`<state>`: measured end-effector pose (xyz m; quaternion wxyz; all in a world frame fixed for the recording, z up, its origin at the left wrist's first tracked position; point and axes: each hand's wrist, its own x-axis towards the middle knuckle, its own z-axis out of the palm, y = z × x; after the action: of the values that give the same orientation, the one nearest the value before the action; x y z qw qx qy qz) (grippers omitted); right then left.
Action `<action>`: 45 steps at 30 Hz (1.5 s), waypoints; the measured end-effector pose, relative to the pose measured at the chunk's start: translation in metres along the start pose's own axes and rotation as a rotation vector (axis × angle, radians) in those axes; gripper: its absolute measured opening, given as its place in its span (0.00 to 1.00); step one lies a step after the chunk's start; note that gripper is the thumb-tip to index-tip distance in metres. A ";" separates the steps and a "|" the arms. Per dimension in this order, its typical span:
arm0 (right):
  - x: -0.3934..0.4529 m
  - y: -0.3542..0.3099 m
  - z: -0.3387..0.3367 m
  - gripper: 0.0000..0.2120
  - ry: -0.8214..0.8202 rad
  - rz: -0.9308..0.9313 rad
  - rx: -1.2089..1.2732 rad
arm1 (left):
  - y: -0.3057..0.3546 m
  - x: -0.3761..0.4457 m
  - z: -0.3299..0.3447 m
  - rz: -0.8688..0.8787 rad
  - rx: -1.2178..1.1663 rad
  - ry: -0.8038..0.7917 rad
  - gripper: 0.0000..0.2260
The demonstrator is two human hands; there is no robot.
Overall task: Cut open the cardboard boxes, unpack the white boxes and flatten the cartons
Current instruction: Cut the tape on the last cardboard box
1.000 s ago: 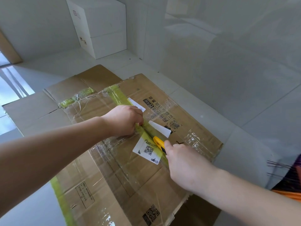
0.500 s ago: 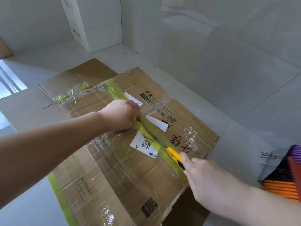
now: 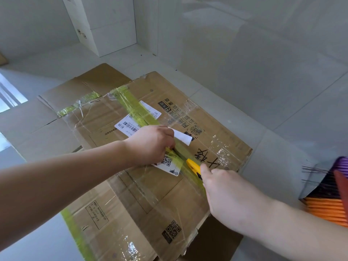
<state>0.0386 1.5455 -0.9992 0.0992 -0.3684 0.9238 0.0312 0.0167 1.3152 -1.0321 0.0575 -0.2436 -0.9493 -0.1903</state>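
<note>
The right hand (image 3: 228, 193) curls its grip around a yellow utility knife (image 3: 194, 166), forefinger stretched along the handle, the tip lying on the yellow-green tape (image 3: 131, 102) that runs down the middle seam of the cardboard box (image 3: 150, 200). Just beyond the knife, the left hand (image 3: 150, 145) presses down on the seam with its fingers bent, their tips on the tape; it clasps nothing.

Under and beside the left hand sits a white label (image 3: 169, 164) with a QR code, split by the seam. Further off along the tape, a second white label (image 3: 130, 125) carries a barcode, and a scrap beside it reads "WU". Black handwritten characters lie right of the knife, printed Chinese text and a round stamp beyond them, too small to read. Another QR code is printed near the box's near corner.

The box is brown corrugated board, flat-topped, wrapped in wrinkled, glossy clear film. Its right edge is ragged. A flattened carton (image 3: 28, 129) lies beneath it to the left, on pale glossy floor tiles (image 3: 263, 91). Open floor extends right and ahead. Stacked white boxes (image 3: 107, 25) stand far ahead against the wall; an orange and purple bundle (image 3: 327, 208) lies at the right.
</note>
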 end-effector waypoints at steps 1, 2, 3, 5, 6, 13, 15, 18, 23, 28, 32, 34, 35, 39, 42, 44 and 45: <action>0.005 -0.002 -0.003 0.27 -0.018 0.005 -0.016 | 0.000 0.000 0.000 -0.006 0.000 -0.001 0.16; 0.009 -0.003 -0.006 0.25 -0.040 0.004 -0.027 | 0.000 0.001 0.000 -0.013 -0.005 -0.002 0.16; 0.012 -0.003 -0.009 0.22 -0.065 -0.003 -0.035 | -0.001 0.000 -0.001 -0.017 -0.010 0.000 0.16; 0.010 -0.001 -0.013 0.18 -0.095 -0.018 -0.037 | -0.002 0.000 0.000 -0.020 -0.015 -0.003 0.16; 0.004 0.001 -0.012 0.18 -0.095 -0.018 -0.020 | -0.002 0.000 0.000 -0.023 -0.016 -0.006 0.17; -0.047 0.025 0.000 0.29 -0.087 0.009 0.047 | 0.006 0.004 0.000 0.031 0.016 0.017 0.14; -0.047 0.023 0.003 0.28 -0.073 0.020 0.039 | 0.015 0.003 0.007 0.086 0.012 0.000 0.16; -0.044 0.021 0.005 0.28 -0.069 0.038 0.024 | 0.025 0.004 0.013 0.072 -0.012 -0.034 0.13; -0.047 0.022 0.004 0.27 -0.074 0.037 -0.005 | 0.025 0.007 0.009 0.062 -0.007 -0.035 0.15; -0.067 0.028 0.005 0.28 -0.098 0.032 -0.037 | 0.023 0.009 0.007 0.040 -0.018 -0.052 0.16; -0.080 0.032 0.002 0.28 -0.134 0.032 -0.058 | 0.024 0.010 0.007 0.005 -0.027 -0.059 0.18; -0.087 0.035 0.002 0.28 -0.161 0.031 -0.058 | 0.025 0.012 0.007 -0.023 -0.034 -0.066 0.19; -0.090 0.037 0.002 0.28 -0.182 0.028 -0.054 | 0.025 0.013 0.008 -0.042 -0.028 -0.066 0.19; -0.094 0.039 0.007 0.28 -0.200 0.035 -0.023 | 0.035 0.018 0.009 -0.024 0.016 -0.046 0.20; -0.093 0.039 0.011 0.28 -0.170 0.038 -0.018 | 0.065 0.020 0.018 0.099 -0.043 -0.087 0.16; -0.094 0.041 0.013 0.28 -0.160 0.037 -0.026 | 0.079 0.023 0.028 0.128 -0.067 -0.130 0.16; -0.095 0.042 0.013 0.28 -0.161 0.038 -0.030 | 0.082 0.024 0.031 0.131 -0.084 -0.143 0.16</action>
<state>0.0788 1.6414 -0.9926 0.1671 -0.3485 0.9191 0.0763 0.0351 1.4045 -1.0285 -0.0082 -0.3205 -0.9241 -0.2081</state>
